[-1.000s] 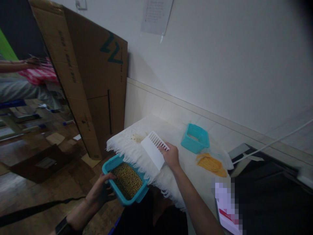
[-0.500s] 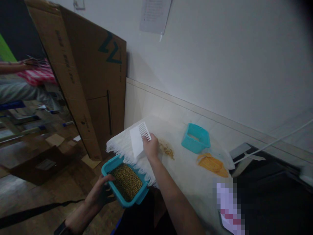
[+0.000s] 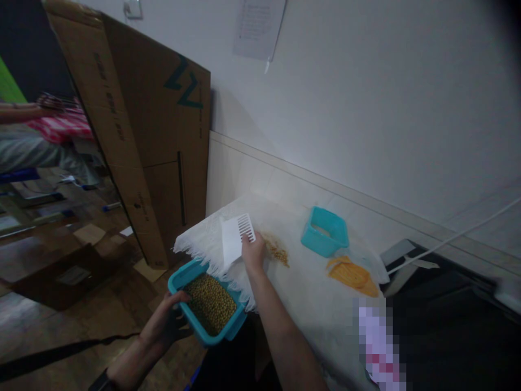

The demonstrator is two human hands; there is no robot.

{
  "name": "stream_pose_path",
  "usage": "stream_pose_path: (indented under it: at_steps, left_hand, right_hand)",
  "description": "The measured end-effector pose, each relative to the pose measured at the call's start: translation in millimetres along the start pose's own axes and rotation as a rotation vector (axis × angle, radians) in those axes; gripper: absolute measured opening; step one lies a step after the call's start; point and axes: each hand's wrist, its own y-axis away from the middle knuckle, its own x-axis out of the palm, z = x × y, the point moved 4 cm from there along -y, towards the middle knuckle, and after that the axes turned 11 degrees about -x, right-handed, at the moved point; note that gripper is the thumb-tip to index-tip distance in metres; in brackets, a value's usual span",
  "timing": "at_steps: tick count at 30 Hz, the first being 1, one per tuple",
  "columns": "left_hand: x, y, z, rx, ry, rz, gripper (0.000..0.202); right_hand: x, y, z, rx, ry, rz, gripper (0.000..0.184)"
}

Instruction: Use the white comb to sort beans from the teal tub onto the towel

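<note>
My left hand (image 3: 163,317) grips the left rim of a teal plastic basket (image 3: 200,332), thumb over the edge. Dried yellowish beans (image 3: 214,304) lie inside it. The basket is held against the table's near edge, where the fringe of a white cloth (image 3: 301,282) hangs over its far rim. In my right hand (image 3: 254,254) is a white scraper (image 3: 232,244) with a row of slots, held low over the cloth. Just right of this hand lies a small heap of loose beans (image 3: 279,252) with paler bits.
A second teal basket (image 3: 321,247) stands on the table near the wall, beside orange netting (image 3: 354,276). A tall cardboard box (image 3: 163,146) rises at the left. Black objects (image 3: 443,315) and a white cable (image 3: 459,234) are at the right. Another person's hand (image 3: 49,103) shows far left.
My right hand and the scraper have shifted slightly right and down, towards me. My left hand and the basket have hardly moved.
</note>
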Motion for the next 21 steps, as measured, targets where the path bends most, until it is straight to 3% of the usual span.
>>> stream_pose_path:
  at_steps: [8,17,21]
  left_hand:
    - [-7.6,-10,1,0.006,-0.015,0.019,0.041]
    - [-9.8,-3,0,0.015,-0.003,0.003,0.044]
    - [-11.9,-4,4,0.002,0.020,0.015,0.050]
  right_hand:
    - [-37,-8,-16,-0.040,0.036,-0.055,0.015]
    - [-103,-21,-36,-0.071,0.076,-0.089,0.013]
    - [-100,-20,-19,-0.144,0.050,-0.036,0.019]
